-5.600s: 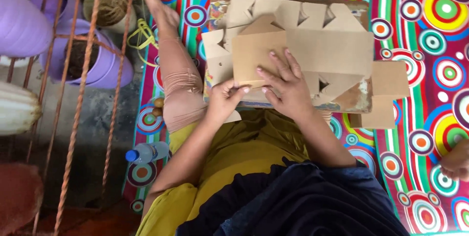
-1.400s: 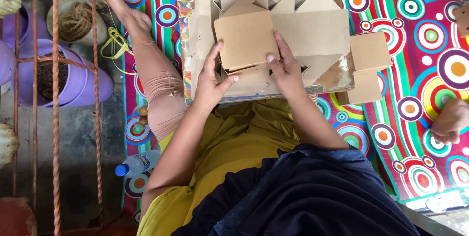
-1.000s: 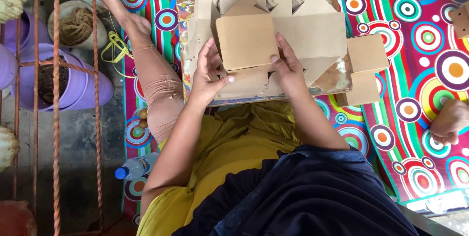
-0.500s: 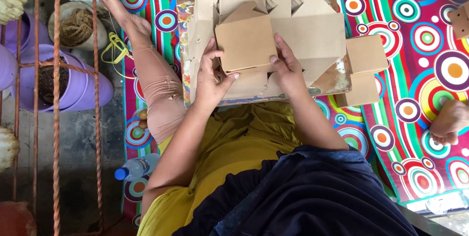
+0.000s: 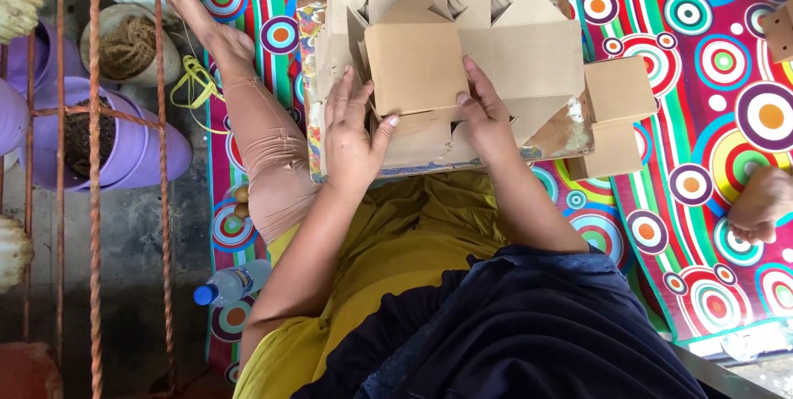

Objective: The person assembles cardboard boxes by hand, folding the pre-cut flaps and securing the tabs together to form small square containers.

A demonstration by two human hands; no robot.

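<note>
Head view: the left hand (image 5: 351, 139) lies flat, fingers spread wide, on the left side of a folded cardboard panel (image 5: 415, 68). The right hand (image 5: 487, 114) presses the panel's right edge with fingers extended. Neither hand grips anything; both simply press down. The panel sits on top of a larger flat die-cut cardboard sheet (image 5: 537, 56), which rests on a worn board (image 5: 570, 130) across the person's lap, over the colourful circle-patterned mat (image 5: 710, 60).

To do this fold well, I judge it best to keep both palms flat, align the panel's edges with the sheet beneath, and run the fingers firmly along the crease so it stays sharp and square.

Counted: two hands at work, one folded panel, one die-cut sheet, one board, one plastic bottle (image 5: 227, 282) with a blue cap, and two purple pots (image 5: 144, 147) partly visible at left.
</note>
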